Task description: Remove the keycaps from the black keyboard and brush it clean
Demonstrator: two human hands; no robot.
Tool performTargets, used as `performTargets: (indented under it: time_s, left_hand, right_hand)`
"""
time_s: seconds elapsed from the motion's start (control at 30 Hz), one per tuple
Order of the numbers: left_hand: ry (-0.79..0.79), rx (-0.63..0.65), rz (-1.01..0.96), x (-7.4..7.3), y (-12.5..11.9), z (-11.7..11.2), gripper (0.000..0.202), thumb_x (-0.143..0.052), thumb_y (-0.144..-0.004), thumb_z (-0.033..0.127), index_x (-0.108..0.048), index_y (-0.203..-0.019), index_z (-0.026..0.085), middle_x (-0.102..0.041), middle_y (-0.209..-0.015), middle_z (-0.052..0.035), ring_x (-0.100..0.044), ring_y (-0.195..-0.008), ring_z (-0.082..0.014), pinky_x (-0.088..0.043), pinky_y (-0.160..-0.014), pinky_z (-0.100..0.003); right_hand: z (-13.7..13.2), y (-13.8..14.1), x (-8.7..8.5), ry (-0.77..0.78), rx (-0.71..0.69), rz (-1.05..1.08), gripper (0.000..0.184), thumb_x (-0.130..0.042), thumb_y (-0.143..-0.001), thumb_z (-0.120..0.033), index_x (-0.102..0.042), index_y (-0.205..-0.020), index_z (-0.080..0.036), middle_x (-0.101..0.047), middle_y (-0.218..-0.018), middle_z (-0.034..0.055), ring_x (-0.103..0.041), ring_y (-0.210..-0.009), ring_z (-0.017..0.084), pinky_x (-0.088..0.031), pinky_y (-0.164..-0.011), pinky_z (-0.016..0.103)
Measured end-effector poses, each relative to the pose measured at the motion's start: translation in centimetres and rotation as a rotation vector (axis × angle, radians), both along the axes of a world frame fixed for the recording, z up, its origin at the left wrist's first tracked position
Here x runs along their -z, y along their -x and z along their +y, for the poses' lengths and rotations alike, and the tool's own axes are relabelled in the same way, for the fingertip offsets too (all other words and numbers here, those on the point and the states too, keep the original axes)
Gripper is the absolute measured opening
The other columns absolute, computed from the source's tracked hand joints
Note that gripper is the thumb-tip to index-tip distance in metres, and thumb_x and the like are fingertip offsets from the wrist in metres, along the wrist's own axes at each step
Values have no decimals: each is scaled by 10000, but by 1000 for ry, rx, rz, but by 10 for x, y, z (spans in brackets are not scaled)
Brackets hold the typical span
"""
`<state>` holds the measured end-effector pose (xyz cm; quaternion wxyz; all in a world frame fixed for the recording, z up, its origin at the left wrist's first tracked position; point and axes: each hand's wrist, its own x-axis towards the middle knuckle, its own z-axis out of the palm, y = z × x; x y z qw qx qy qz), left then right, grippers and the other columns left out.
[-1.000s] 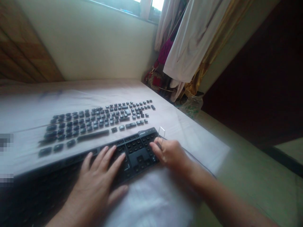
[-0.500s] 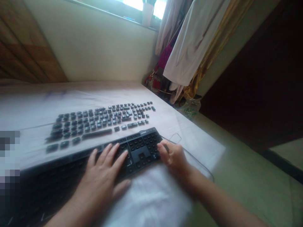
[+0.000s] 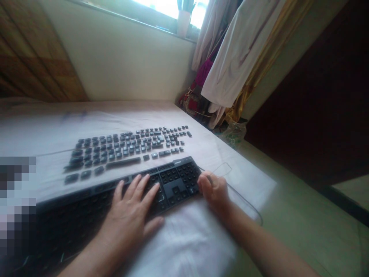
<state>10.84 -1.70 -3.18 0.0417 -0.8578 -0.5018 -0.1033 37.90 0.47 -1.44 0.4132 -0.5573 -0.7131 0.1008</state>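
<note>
A black keyboard [image 3: 172, 186] with its keycaps off lies along the near edge of the white-covered surface. My left hand [image 3: 131, 207] rests palm down across its middle, fingers spread over the bare key sockets. At the number-pad end, my right hand [image 3: 215, 188] is closed in a fist, thumb side up. Out of this fist sticks a thin wire loop, which looks like a wire keycap puller [image 3: 224, 163]; its handle is mostly hidden by the fingers. Behind the keyboard, the loose black keycaps [image 3: 123, 148] lie in rows in keyboard order, with the long space bar [image 3: 123, 163] at the front.
A cable [image 3: 245, 201] runs from the keyboard's right end over the surface's edge. White sheet [image 3: 184, 238] covers the surface, with tiled floor [image 3: 302, 207] to the right. Hanging clothes [image 3: 230, 65] and a plastic bag [image 3: 235, 132] are beyond the far right edge.
The whole view has shifted a little, so things appear farther right. My right fist and the wire loop have moved slightly rightward; my left hand keeps its place on the keyboard.
</note>
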Motion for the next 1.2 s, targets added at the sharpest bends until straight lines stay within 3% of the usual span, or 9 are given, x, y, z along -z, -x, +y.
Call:
performTargets:
  time_s: [0.3, 0.5, 0.67, 0.8, 0.93, 1.2]
  left_hand:
    - [20, -10, -2, -1, -1, -1, 697, -625, -839, 611, -528, -1455, 299, -461, -1562, -176, -419, -1432, -431, -242, -1137, -702]
    - [-93, 32, -26, 5, 3, 1, 720, -620, -828, 638, -528, -1447, 282, -500, -1532, -170, -466, -1389, -435, -227, -1147, -686]
    - [-265, 122, -185, -7, 0, -3, 559, -578, -910, 550, -553, -1345, 199, -669, -1325, -150, -616, -1222, -336, -345, -1125, -587]
    - [-226, 167, -400, -21, -7, -9, 346, -538, -971, 479, -574, -1189, 213, -751, -1043, -61, -709, -953, -246, -518, -932, -443]
    - [-209, 189, -509, -27, -11, -10, 241, -513, -998, 443, -589, -1097, 236, -756, -914, -4, -724, -779, -197, -547, -703, -340]
    - [-224, 166, -537, -28, -11, -9, 213, -474, -1024, 402, -625, -1002, 253, -757, -814, 31, -721, -677, -169, -528, -620, -305]
  right_hand:
    - [7, -1, -1, -58, 110, 160, 503, -243, -1066, -463, -481, -680, -244, -531, -453, -33, -521, -327, 121, -411, -352, 211]
    - [5, 10, -12, -229, -41, 33, 497, -338, -1063, -451, -504, -650, -231, -532, -449, -42, -486, -332, 97, -391, -395, 210]
    - [2, 35, -18, -441, -177, -79, 422, -412, -1058, -406, -555, -707, -223, -612, -524, -11, -541, -437, 120, -398, -498, 250]
    - [-1, 53, -22, -507, -252, -112, 383, -401, -1071, -340, -551, -739, -221, -610, -535, -18, -534, -444, 117, -389, -498, 252]
    - [-5, 64, -28, -543, -335, -97, 363, -392, -1079, -308, -539, -760, -218, -627, -546, -17, -553, -449, 113, -422, -506, 240]
    - [-8, 74, -32, -557, -360, -62, 349, -403, -1080, -297, -535, -767, -218, -646, -555, -9, -589, -466, 115, -450, -525, 230]
